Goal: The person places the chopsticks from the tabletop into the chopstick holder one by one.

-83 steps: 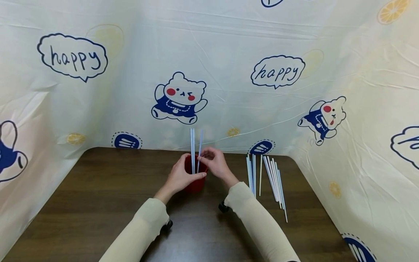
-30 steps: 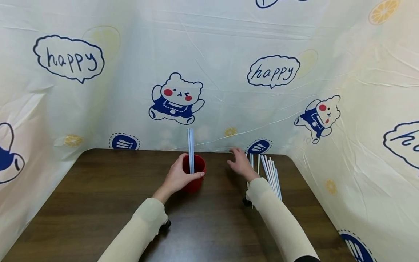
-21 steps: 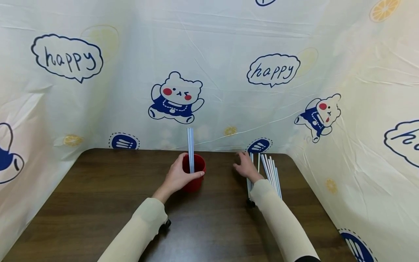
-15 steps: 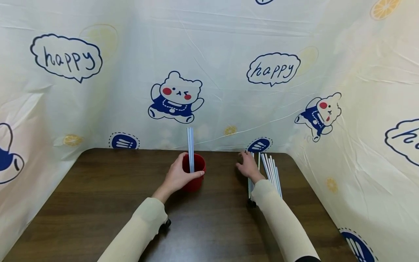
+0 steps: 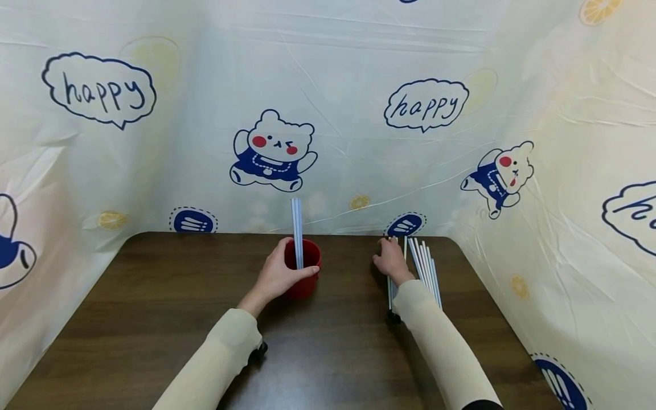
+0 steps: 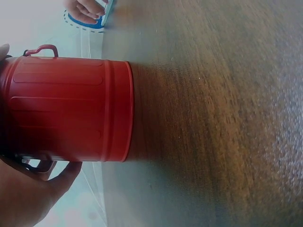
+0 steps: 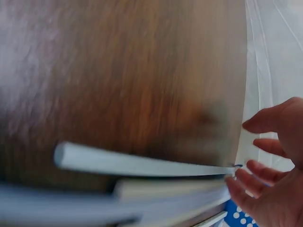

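Several loose sticks (image 5: 422, 262) right of the red bin (image 5: 303, 289) lie so close together that the right hand (image 5: 392, 262), thumb and fingers parted and gripping none, could drag neighbours along, while the left hand (image 5: 279, 276) curls round the bin, where standing sticks (image 5: 299, 230) rise.

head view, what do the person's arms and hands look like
Both arms wear long, plain cream fabric sleeves that end in loose cuffs. The bare left hand and bare right hand wear no gloves. A small black object shows beside each cuff, its details unclear. A black curved patch shows low on the right sleeve.
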A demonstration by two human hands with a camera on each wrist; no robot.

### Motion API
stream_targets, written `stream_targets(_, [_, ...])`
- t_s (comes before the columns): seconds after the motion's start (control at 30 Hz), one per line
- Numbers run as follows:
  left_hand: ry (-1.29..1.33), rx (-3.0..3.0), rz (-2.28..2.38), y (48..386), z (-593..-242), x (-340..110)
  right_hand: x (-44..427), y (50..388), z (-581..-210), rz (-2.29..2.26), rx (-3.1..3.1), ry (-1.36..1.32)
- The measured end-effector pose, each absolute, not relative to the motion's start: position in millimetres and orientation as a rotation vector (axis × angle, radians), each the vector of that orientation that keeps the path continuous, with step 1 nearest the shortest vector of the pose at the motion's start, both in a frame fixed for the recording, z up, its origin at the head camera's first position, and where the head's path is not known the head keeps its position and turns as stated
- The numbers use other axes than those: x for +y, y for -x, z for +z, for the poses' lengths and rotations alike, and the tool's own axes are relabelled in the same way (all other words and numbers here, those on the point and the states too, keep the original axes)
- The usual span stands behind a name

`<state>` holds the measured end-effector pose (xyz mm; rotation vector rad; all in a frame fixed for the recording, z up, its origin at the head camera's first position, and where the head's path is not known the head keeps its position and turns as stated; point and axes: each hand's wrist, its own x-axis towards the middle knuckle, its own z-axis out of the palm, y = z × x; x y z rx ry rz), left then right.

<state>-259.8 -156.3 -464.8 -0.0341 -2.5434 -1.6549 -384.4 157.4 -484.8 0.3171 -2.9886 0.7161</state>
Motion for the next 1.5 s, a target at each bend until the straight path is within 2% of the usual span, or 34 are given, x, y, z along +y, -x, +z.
stream_targets(0.33, [0.026,-2.543,-1.677,257.9,-466.8,-154.6,159.8,384.9,-491.6,0.726,-3.044,-0.130])
stream_targets(0.53, [0.030,-2.535,-1.673,259.0,-464.2,-156.4,159.6,386.4,-489.4,0.895,-2.957,-0.098])
stream_targets(0.8, [0.011,-2.550,-1.670,257.7,-463.6,-156.0,151.5,377.4,-484.1,1.152,-2.939,0.145])
stream_targets(1.03, [0.012,-2.546,-1.667,257.4,-462.9,-155.5,145.6,376.1,-476.3,1.113,-3.010,0.084])
stream_targets(1.5, [0.025,-2.546,-1.666,258.7,-463.7,-156.2,119.1,366.6,-472.5,1.796,-2.929,0.118])
